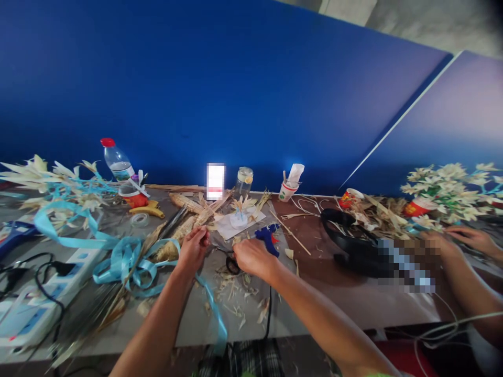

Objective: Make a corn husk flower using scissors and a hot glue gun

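My left hand (194,248) is closed in a pinch above the table; what lies between its fingertips is too small to make out. To its right, my right hand (253,256) is closed with the knuckles up. Black scissors (232,266) show their handle loops under its fingers. A light-blue ribbon (214,306) runs beneath my left forearm and hangs toward the table's front edge. Beyond my hands, a small husk flower (239,205) stands over a white sheet (223,229). Just past my right hand lies a blue glue gun (268,238).
Tangled blue ribbon (128,262) and a white power strip (51,293) lie left. Dried corn husks (184,203), a glass jar (244,180) and a paper cup (287,189) stand or lie behind. At right are a black headband-like object (353,251) and another person's hands (444,246).
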Action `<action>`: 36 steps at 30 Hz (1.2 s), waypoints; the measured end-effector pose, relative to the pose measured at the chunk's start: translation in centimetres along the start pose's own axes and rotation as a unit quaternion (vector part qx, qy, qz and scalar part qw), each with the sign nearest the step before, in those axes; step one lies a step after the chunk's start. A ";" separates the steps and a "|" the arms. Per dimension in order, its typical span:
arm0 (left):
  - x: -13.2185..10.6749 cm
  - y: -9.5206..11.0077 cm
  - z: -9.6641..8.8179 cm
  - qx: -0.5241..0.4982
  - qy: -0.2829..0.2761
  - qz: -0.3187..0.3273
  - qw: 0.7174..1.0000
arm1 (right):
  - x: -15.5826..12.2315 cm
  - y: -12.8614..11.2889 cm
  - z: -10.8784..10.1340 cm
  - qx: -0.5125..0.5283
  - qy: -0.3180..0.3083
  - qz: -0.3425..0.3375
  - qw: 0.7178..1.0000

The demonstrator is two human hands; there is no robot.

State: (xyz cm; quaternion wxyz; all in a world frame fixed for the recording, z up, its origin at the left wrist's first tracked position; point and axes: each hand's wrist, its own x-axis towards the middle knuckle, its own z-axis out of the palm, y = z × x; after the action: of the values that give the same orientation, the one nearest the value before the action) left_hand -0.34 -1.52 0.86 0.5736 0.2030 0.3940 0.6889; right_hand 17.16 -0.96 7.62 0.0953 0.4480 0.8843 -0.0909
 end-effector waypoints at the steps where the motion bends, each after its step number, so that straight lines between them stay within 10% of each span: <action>1: -0.1 0.0 0.0 -0.007 -0.019 -0.026 0.999 | 0.1 0.1 0.1 0.023 0.020 0.002 1.000; 8: -1.2 -0.5 0.3 -0.048 -0.142 -0.180 0.972 | 2.2 0.8 2.7 0.337 0.289 -0.125 0.887; 17: -2.0 -0.6 1.0 -0.025 -0.169 -0.192 0.966 | 2.3 0.7 3.6 0.396 0.285 -0.159 0.858; 26: -1.0 -1.1 1.4 0.023 -0.014 -0.191 0.981 | 4.5 4.8 5.4 0.649 0.387 -0.013 0.655; 36: 3.2 -3.2 5.5 -0.067 0.083 -0.167 0.980 | 4.7 5.4 5.6 0.703 0.371 0.035 0.606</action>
State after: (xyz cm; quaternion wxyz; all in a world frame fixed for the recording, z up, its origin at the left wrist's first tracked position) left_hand 4.89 3.32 1.19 0.6580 0.0372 0.4213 0.6230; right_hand 19.27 4.44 0.66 -0.5821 0.4030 0.4915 -0.5071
